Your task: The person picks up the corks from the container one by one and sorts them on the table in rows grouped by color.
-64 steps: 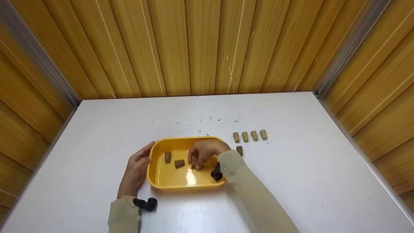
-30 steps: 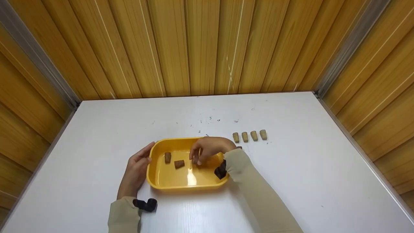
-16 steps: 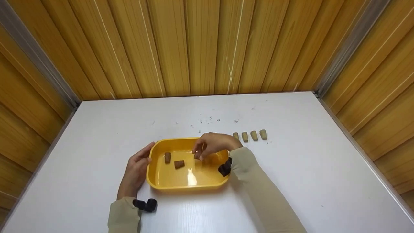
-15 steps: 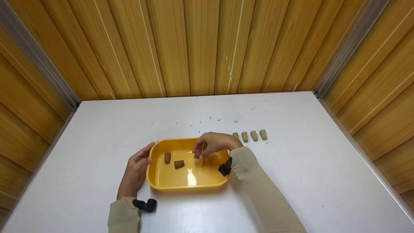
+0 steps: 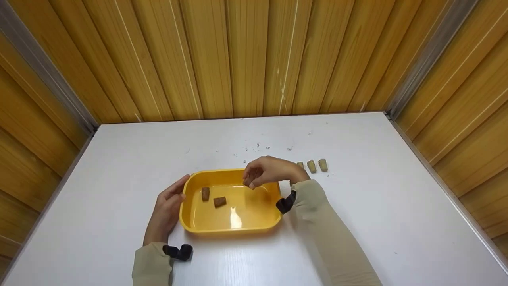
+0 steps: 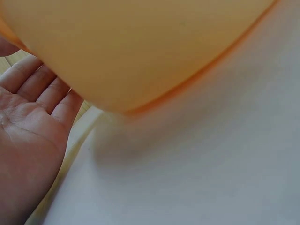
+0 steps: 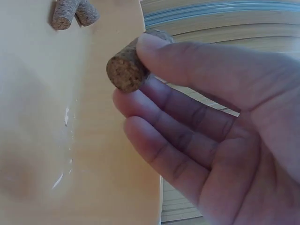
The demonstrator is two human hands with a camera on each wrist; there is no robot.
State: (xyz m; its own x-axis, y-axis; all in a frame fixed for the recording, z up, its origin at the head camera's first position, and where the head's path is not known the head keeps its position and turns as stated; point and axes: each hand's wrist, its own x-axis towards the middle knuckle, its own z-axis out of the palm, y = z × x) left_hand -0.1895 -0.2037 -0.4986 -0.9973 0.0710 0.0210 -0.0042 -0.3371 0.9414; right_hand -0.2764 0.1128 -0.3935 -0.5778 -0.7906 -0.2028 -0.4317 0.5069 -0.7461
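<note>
In the head view, my left hand [image 5: 167, 208] rests along the left end of a yellow tray [image 5: 230, 230]. The left wrist view shows its fingers fairly straight against the tray's outer wall. My right hand [image 5: 274, 172] is raised over the tray's back right part. Between thumb and fingers it pinches a brown cork stopper [image 7: 127, 70], whose round end faces the right wrist camera. Inside the tray lie two more brown corks: one at the left [image 5: 205, 194] and one nearer the middle [image 5: 220, 201].
Several paler corks [image 5: 312, 166] lie in a row on the white table [image 5: 357, 222], right of the tray and partly behind my right hand. Small dark specks [image 5: 268, 147] dot the table behind the tray. Yellow wood-look panels [image 5: 246, 59] close off the back and sides.
My right hand has lifted the brown cork from the tray floor and moved back and to the right. It now covers part of the pale cork row. The left hand stays put.
</note>
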